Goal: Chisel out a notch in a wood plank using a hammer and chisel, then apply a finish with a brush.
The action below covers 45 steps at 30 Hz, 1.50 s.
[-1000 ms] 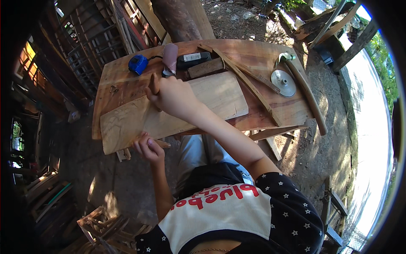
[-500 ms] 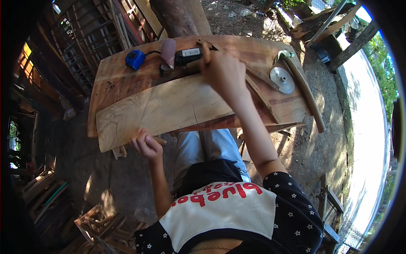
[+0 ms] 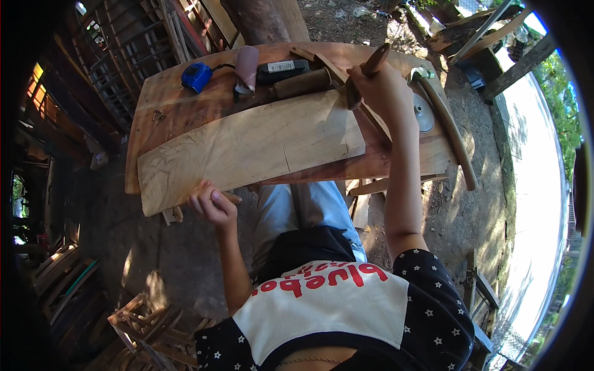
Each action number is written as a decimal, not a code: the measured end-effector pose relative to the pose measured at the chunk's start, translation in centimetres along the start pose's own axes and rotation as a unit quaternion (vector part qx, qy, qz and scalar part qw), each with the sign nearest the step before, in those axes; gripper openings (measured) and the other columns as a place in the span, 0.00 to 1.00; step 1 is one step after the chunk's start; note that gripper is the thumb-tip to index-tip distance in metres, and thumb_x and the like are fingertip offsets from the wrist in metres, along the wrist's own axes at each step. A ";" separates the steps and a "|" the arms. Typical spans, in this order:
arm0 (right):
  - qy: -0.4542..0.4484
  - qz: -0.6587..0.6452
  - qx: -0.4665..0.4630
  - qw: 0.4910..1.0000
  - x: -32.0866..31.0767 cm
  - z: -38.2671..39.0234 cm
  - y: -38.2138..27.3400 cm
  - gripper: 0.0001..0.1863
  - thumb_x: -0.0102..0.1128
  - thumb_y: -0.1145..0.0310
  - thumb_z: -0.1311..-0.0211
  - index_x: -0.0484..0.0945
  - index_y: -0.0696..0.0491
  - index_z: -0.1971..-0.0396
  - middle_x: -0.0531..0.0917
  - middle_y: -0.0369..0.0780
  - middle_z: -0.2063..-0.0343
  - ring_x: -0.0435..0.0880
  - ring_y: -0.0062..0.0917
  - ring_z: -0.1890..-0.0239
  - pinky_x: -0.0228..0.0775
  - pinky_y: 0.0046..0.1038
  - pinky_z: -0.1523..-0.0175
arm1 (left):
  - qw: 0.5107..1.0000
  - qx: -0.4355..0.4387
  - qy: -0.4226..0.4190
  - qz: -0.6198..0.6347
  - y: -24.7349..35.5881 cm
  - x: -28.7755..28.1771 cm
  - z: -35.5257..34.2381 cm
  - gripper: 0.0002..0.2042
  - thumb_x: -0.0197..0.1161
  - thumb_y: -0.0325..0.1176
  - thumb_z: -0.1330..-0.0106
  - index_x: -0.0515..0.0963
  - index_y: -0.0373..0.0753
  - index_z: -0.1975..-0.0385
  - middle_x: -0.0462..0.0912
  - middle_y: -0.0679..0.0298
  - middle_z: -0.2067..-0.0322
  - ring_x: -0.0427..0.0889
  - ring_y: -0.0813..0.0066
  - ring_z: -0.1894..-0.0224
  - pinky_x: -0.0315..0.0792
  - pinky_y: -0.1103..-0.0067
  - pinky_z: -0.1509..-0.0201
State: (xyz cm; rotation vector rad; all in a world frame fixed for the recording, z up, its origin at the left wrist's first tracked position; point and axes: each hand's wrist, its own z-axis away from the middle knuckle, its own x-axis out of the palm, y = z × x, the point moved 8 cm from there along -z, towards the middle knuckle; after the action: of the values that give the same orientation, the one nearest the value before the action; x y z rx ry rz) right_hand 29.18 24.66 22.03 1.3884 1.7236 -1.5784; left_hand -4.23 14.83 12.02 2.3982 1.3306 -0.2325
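A long pale wooden board (image 3: 247, 145) with a curved far edge lies across the reddish wooden table (image 3: 148, 133). My left hand (image 3: 212, 204) has its fingers closed on the board's near edge, toward the left end. Over the right end of the board, my right hand (image 3: 387, 93) is closed around a brown wooden-handled tool (image 3: 375, 59). The tool's handle sticks up from the fist, and its lower end is at the board's far right corner. Its working end is mostly hidden, so its exact kind cannot be made out.
Behind the board lie a blue tape measure (image 3: 197, 77), a pinkish roll (image 3: 247, 67), a black case (image 3: 283, 71) and a wooden-handled tool (image 3: 303, 85). A hammer (image 3: 448, 123) and a metal disc (image 3: 424, 114) are at the right. Wooden frames (image 3: 139, 328) stand lower left.
My right hand has moved right with the wooden-handled tool, from the board's far middle to its right end, uncovering that part. My left hand keeps its hold.
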 end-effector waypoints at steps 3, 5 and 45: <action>0.055 0.086 -0.060 0.993 0.7 0.9 -3.9 0.21 0.51 0.52 0.43 0.78 0.55 0.83 0.79 0.47 0.83 0.82 0.40 0.76 0.72 0.39 0.71 | 1.000 -0.011 0.012 0.003 -0.5 -0.3 0.3 0.10 0.45 0.33 0.35 0.70 0.35 0.75 0.73 0.59 0.73 0.74 0.62 0.67 0.64 0.69 0.60; 0.042 0.060 -0.120 0.990 3.0 3.0 -8.9 0.20 0.54 0.51 0.46 0.77 0.54 0.83 0.78 0.46 0.84 0.81 0.38 0.78 0.72 0.37 0.73 | 1.000 -0.001 0.008 -0.007 -0.5 -0.5 0.2 0.10 0.45 0.33 0.35 0.70 0.35 0.75 0.73 0.59 0.73 0.74 0.62 0.67 0.64 0.70 0.61; -0.077 0.071 -0.105 0.989 1.6 3.8 -7.1 0.25 0.44 0.54 0.36 0.77 0.57 0.84 0.78 0.49 0.84 0.80 0.40 0.78 0.73 0.39 0.70 | 1.000 -0.007 -0.006 0.011 -0.3 0.0 0.1 0.09 0.46 0.32 0.36 0.69 0.34 0.75 0.72 0.56 0.73 0.73 0.60 0.67 0.67 0.68 0.60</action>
State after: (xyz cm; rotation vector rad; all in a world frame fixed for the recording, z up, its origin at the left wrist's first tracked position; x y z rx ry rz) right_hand 21.28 22.80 23.18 1.2250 1.6096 -1.3482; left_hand -4.47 14.89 11.88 2.3951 1.2944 -0.2301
